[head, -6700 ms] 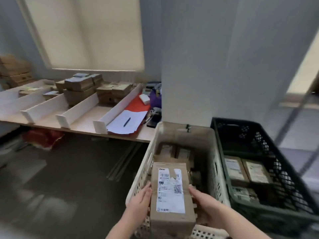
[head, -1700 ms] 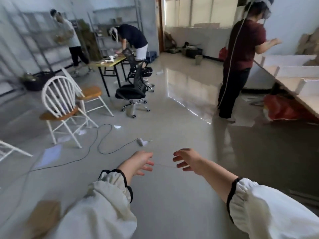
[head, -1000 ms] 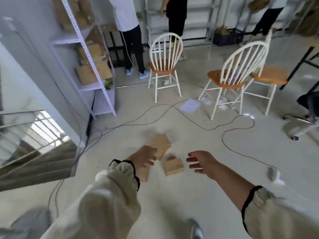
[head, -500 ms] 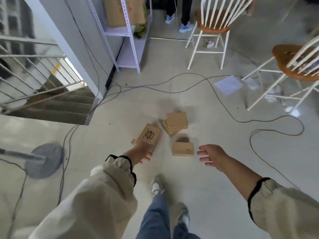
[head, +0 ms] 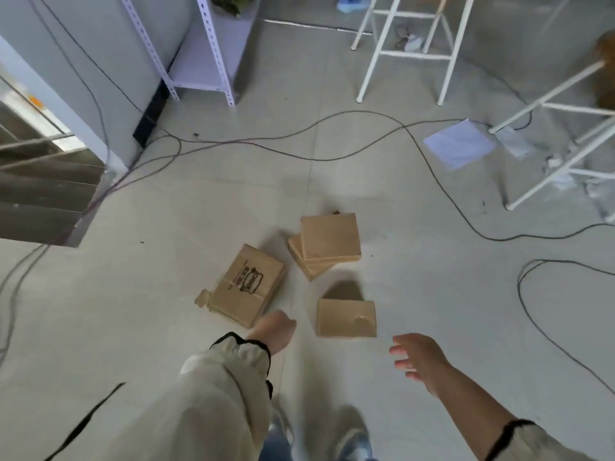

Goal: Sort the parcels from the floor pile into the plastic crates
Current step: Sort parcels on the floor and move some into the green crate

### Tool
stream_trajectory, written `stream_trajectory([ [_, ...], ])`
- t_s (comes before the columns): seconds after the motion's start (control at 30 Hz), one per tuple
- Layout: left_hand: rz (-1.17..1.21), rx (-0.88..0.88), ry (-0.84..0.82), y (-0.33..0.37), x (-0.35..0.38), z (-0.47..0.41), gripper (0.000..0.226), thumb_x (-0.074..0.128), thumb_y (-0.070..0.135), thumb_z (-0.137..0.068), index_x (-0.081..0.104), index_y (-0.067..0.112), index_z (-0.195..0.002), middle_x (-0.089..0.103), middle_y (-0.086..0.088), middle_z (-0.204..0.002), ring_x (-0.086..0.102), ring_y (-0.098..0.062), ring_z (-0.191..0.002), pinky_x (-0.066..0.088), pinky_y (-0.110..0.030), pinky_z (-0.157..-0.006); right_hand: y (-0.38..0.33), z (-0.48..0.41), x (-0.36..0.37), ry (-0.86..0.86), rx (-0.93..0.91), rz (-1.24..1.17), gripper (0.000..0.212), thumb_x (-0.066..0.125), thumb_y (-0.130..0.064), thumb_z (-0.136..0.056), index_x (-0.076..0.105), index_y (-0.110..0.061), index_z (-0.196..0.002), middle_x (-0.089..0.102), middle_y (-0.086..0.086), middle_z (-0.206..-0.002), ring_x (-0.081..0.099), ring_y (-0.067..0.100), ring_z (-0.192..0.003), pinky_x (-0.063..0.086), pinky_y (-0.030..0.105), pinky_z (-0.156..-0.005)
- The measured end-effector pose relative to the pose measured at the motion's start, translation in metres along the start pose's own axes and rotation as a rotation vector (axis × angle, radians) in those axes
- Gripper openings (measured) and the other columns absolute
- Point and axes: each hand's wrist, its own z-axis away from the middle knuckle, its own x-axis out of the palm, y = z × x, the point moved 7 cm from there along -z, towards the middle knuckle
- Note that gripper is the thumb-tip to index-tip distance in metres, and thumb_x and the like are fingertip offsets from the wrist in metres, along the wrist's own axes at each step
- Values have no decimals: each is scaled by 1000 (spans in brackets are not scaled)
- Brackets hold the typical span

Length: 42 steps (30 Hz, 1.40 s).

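Observation:
A small pile of brown cardboard parcels lies on the pale floor. A long printed parcel lies at the left. Two flat square parcels are stacked behind it, the top one askew. A small parcel stands on edge nearest me. My left hand hangs just below the long parcel's near corner; its fingers are hidden from view. My right hand reaches forward with fingers spread, empty, right of the small parcel. The crates are out of view.
Black cables snake across the floor around the pile. White chair legs stand at the back and right, a sheet of paper near them. A metal shelf and a stairwell opening are on the left.
I turned from the crates to the floor pile and came closer. The parcels now fill more of the view, and both empty hands have drawn nearer to them.

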Motion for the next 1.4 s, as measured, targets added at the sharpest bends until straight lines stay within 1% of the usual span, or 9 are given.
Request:
stream_trajectory([
  [0.4,-140,101,-78,4,119,-294,43,34,28,-103,50,0,-131,56,-18,-131,56,-34,-119,45,-40,-98,42,-339,44,96,-74,50,19,49,-21,-94,57,-5,-90,55,9,-76,46,22,-56,32,25,-55],
  [0.53,-31,27,-144,1,126,-318,54,41,53,-94,51,13,-129,64,-6,-111,66,-24,-86,50,-31,-70,22,-354,61,-19,-68,50,40,41,-49,-95,56,-12,-86,58,10,-88,56,29,-75,45,29,-62],
  [0.63,-134,47,-36,0,128,-313,50,40,46,-97,51,6,-126,61,-10,-117,59,-19,-72,43,-26,-49,24,-346,85,-29,-50,128,41,39,-50,-94,57,-14,-88,57,12,-95,56,31,-86,47,30,-61],
  [0.87,-164,157,137,2,107,-315,44,46,44,-96,57,11,-122,64,-8,-106,63,-23,-87,55,-31,-75,18,-342,96,-58,-32,63,27,48,-32,-92,56,-7,-87,57,14,-91,60,35,-85,53,36,-67],
  [1.0,-39,382,363,18,81,-298,17,57,34,-91,61,18,-98,64,-4,-95,63,-21,-86,56,-37,-81,-7,-346,82,159,-321,-15,22,50,-29,-88,55,-8,-86,57,11,-86,57,28,-77,53,42,-74],
  [1.07,23,457,435,15,74,-286,9,60,26,-89,57,21,-96,63,-4,-92,62,-22,-85,56,-37,-78,-13,-343,74,275,-508,-2,26,51,-27,-89,54,-8,-106,57,7,-90,55,25,-82,51,44,-78],
  [1.17,28,427,366,1,81,-285,30,63,17,-87,48,23,-112,58,-2,-95,58,-15,-81,52,-27,-66,-7,-344,86,185,-602,122,39,50,-20,-90,46,-12,-129,56,3,-95,56,22,-89,50,39,-77],
  [1.27,72,315,237,-11,88,-296,45,64,16,-88,42,18,-128,54,0,-93,56,-12,-77,45,-19,-58,-4,-346,97,163,-655,226,31,49,-20,-89,54,-10,-118,58,7,-98,57,20,-82,45,32,-66],
  [1.4,88,295,197,-6,87,-300,37,61,16,-90,45,17,-123,52,2,-88,56,-11,-72,43,-17,-53,-5,-346,96,118,-649,198,21,50,-20,-88,52,-13,-109,57,1,-89,55,19,-80,45,34,-68],
])
